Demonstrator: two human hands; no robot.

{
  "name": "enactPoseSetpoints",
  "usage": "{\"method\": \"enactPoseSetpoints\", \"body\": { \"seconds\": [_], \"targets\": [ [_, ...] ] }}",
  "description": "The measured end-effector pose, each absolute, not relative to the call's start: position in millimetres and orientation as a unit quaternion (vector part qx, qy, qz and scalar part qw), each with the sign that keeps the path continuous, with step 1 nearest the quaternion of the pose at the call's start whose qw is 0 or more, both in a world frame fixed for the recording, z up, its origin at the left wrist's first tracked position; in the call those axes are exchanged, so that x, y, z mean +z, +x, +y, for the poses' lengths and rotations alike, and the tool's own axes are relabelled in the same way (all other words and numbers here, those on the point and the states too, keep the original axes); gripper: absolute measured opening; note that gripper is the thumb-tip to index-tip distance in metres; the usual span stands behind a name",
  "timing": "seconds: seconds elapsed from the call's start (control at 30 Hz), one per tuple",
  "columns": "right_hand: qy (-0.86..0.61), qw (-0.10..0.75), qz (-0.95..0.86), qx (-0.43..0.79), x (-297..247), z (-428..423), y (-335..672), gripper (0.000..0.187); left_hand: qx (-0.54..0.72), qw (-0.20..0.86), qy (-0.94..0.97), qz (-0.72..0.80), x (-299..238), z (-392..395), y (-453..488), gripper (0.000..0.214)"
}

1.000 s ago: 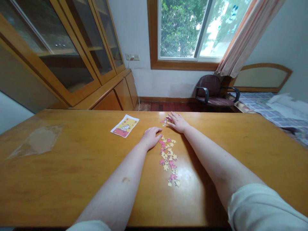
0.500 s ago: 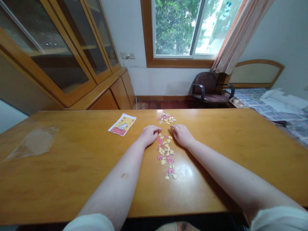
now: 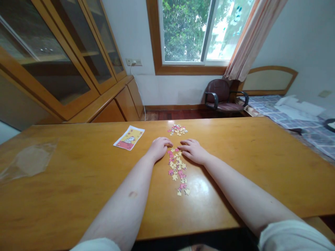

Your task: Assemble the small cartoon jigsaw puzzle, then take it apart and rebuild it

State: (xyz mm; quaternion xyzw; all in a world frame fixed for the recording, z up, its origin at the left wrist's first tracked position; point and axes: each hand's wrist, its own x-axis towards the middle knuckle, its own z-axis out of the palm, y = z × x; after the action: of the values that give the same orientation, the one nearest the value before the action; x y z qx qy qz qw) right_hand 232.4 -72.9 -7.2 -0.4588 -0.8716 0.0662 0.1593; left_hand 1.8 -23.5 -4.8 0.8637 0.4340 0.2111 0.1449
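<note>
A strip of small pink and yellow jigsaw pieces (image 3: 178, 170) runs down the middle of the wooden table (image 3: 78, 181). My left hand (image 3: 159, 147) rests at the strip's far end on its left side, fingers curled down onto the table. My right hand (image 3: 193, 150) lies opposite on the right side, fingers bent toward the pieces. Neither hand lifts anything that I can see. A smaller heap of pieces (image 3: 177, 130) sits beyond both hands, near the far edge.
A printed picture card (image 3: 128, 137) lies to the left of my hands. A clear plastic bag (image 3: 27, 161) lies at the table's left end. Beyond the table stand glass-door cabinets (image 3: 60, 59), an armchair (image 3: 222, 99) under the window, and a bed (image 3: 293, 115).
My right hand has drawn back from the far heap to the strip's far end, opposite my left hand. The view has shifted slightly rightward.
</note>
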Motion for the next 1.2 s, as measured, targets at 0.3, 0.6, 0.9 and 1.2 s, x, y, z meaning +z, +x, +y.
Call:
{"method": "enactPoseSetpoints", "body": {
  "seconds": [0.3,0.6,0.9,1.2],
  "targets": [
    [-0.458,0.145,-0.873,0.079,-7.4,-69.5,237.4,0.035,0.185,0.092,0.916,0.344,19.4,-40.9,1.4,0.026],
    [-0.472,0.123,-0.870,0.078,-3.9,-70.5,237.6,0.043,-0.019,0.060,0.868,0.493,80.2,-87.5,2.0,0.038],
    [-0.548,0.081,-0.832,0.034,8.4,-74.3,251.2,0.033,-0.020,0.109,0.890,0.443,19.4,-101.1,-16.3,0.045],
    [-0.512,0.024,-0.856,0.070,22.4,-91.3,249.1,0.018,0.018,0.090,0.867,0.489,31.5,-145.6,-20.1,0.056]
  ]
}}
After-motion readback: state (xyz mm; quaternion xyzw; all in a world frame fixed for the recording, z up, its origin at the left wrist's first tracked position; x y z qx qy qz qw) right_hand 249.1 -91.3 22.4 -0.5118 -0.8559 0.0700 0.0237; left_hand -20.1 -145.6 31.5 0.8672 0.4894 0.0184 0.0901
